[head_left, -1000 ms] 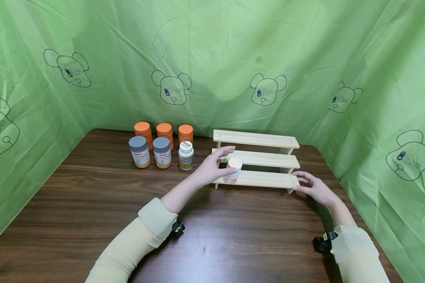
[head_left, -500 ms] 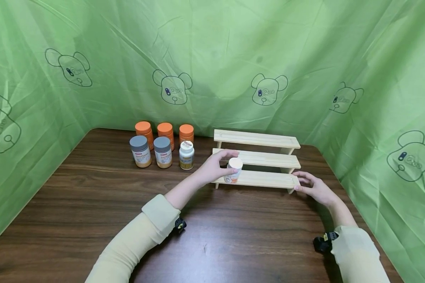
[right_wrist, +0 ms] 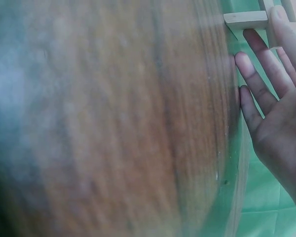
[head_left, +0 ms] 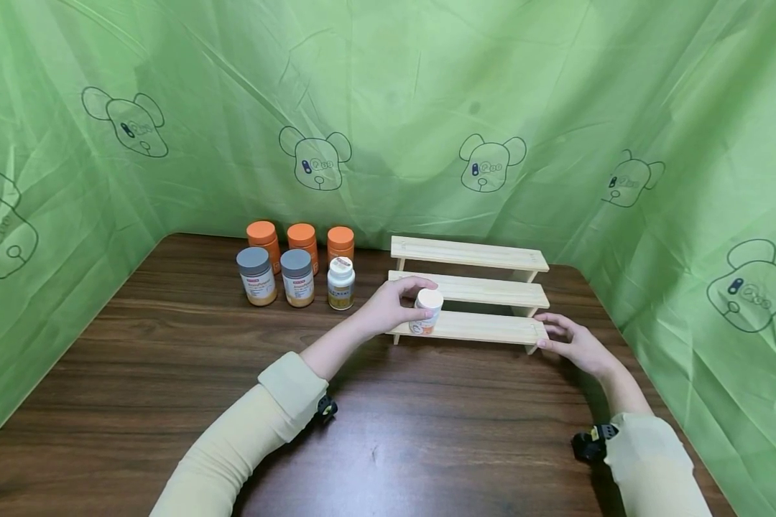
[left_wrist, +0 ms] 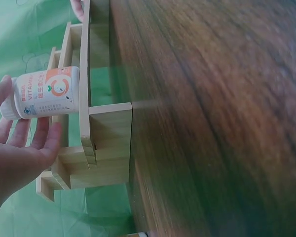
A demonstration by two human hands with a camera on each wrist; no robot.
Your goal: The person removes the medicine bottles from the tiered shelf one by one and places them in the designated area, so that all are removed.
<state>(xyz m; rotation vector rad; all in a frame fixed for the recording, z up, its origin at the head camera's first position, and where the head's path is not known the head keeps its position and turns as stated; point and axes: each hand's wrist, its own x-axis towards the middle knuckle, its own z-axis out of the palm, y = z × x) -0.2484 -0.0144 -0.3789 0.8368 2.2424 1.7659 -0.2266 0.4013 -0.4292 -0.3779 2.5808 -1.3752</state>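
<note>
My left hand (head_left: 391,309) grips a white vitamin bottle (head_left: 429,309) with a white cap, fingers and thumb round its upper part. The bottle stands upright at the left end of the lowest board of a three-step wooden display shelf (head_left: 485,329). In the left wrist view, the orange-and-white label of the bottle (left_wrist: 52,91) faces the camera, and its base meets the board. At the shelf's right end, my right hand (head_left: 575,347) holds the lowest board's corner between thumb and fingers. The right wrist view shows the thumb on the shelf (right_wrist: 246,19) and the lower fingers apart from it.
Left of the shelf stand two grey-capped jars (head_left: 256,276) and a white-capped bottle (head_left: 340,285). Three orange-capped bottles (head_left: 302,240) stand behind them. Green cloth (head_left: 388,108) hangs round the back and sides of the dark wooden table (head_left: 401,431).
My left index finger has come down and closed in round the bottle's far side, behind the cap. The bottle and my right hand stay in nearly the same place.
</note>
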